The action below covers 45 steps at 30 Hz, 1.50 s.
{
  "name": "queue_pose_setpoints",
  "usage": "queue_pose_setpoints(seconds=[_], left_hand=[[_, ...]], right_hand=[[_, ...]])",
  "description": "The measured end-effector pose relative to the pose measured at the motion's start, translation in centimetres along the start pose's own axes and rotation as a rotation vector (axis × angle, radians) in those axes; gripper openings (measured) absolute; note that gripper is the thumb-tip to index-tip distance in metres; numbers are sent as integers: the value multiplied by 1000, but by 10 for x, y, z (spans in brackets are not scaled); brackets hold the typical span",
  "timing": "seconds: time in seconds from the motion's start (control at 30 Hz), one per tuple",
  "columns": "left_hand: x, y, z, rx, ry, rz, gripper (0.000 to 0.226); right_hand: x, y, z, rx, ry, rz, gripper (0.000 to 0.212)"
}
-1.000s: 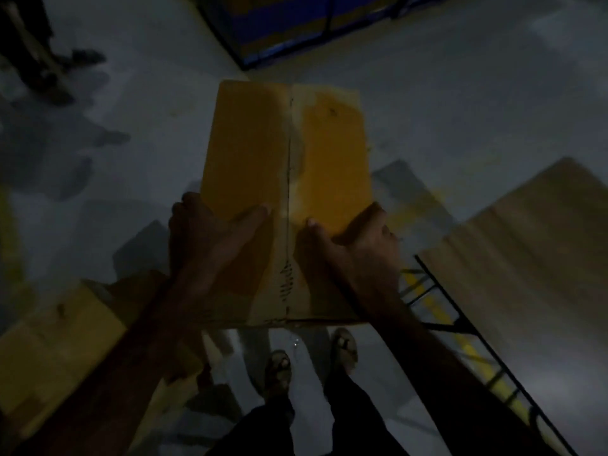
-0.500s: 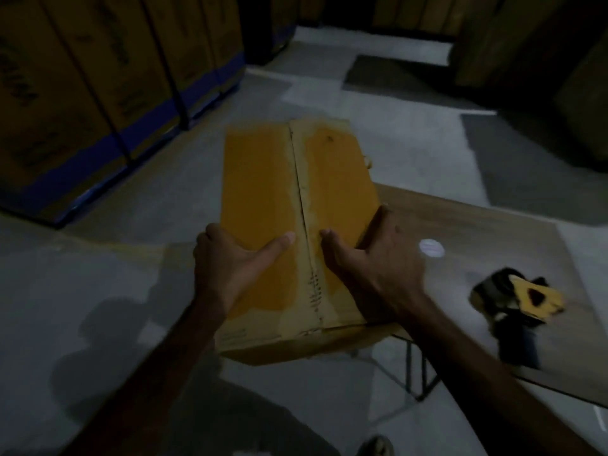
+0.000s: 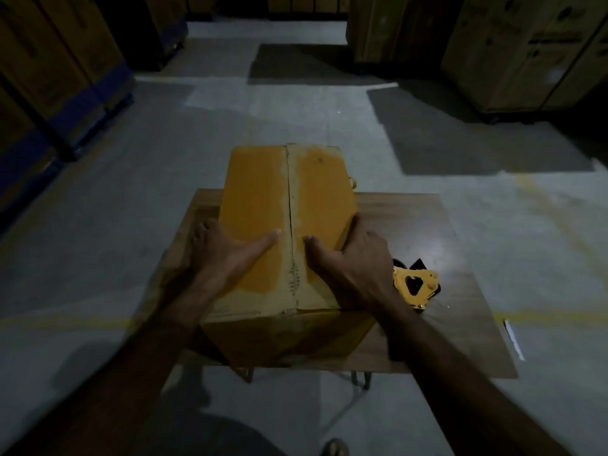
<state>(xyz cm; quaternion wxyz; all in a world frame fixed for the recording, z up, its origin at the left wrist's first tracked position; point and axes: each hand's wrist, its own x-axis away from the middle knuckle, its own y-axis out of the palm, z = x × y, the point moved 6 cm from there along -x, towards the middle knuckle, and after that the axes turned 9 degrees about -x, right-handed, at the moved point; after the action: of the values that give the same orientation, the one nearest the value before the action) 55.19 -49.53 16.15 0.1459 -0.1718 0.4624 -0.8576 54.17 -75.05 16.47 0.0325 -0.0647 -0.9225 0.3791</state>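
A yellow-brown cardboard box (image 3: 286, 205) with a closed top seam sits over the small wooden table (image 3: 427, 232), its near end toward me. My left hand (image 3: 223, 251) grips its left side, thumb lying across the top flap and fingers wrapped down the side. My right hand (image 3: 355, 258) grips the right side the same way, thumb on the top near the seam. Whether the box's bottom rests fully on the table is hidden.
A yellow and black tape dispenser (image 3: 414, 284) lies on the table just right of my right wrist. Stacked cartons on a blue pallet (image 3: 59, 103) stand at the left, more cartons (image 3: 526, 54) at the back right. Grey concrete floor (image 3: 296, 103) lies all around.
I turned and carried the box from above the floor over to the table. It now sits low on the table, with both hands keeping the same grip.
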Motion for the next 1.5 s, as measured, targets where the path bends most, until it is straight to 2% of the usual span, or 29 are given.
queue_pose_setpoints(seconds=[0.17, 0.23, 0.37, 0.43, 0.5, 0.57, 0.73, 1.03, 1.13, 1.23, 1.3, 1.4, 1.5], left_hand=[[-22, 20, 20, -33, -8, -60, 148], [-30, 29, 24, -34, 1, -80, 142], [-41, 36, 34, 53, 105, -115, 138], [-38, 34, 41, 62, 212, -48, 130], [-31, 24, 54, 59, 412, 110, 111], [-23, 19, 76, 59, 622, 160, 94], [8, 38, 133, -50, 981, -12, 78], [86, 100, 195, -216, 1291, -148, 71], [109, 127, 211, -304, 1332, -211, 72], [121, 151, 227, -434, 1368, -219, 74], [124, 166, 236, -517, 1337, -239, 76], [125, 183, 244, -624, 1259, -271, 73], [123, 195, 245, -739, 1209, -280, 66]], right_hand=[[-31, -8, 11, 37, 31, 26, 114], [-39, -10, 16, 54, 43, 38, 113], [-45, -14, 20, 114, 86, 92, 108], [-40, -12, 15, 179, 85, 149, 106], [-34, -11, 5, 224, 70, 216, 109], [-31, -15, -1, 232, 67, 264, 110], [-13, -38, 9, 210, 134, 397, 99], [50, -66, 107, -85, 348, 520, 86], [58, -63, 142, -136, 382, 512, 74], [60, -57, 175, -167, 443, 496, 79], [58, -46, 199, -145, 478, 415, 75], [54, -17, 232, -109, 544, 205, 65], [48, 10, 254, -69, 576, 68, 48]])
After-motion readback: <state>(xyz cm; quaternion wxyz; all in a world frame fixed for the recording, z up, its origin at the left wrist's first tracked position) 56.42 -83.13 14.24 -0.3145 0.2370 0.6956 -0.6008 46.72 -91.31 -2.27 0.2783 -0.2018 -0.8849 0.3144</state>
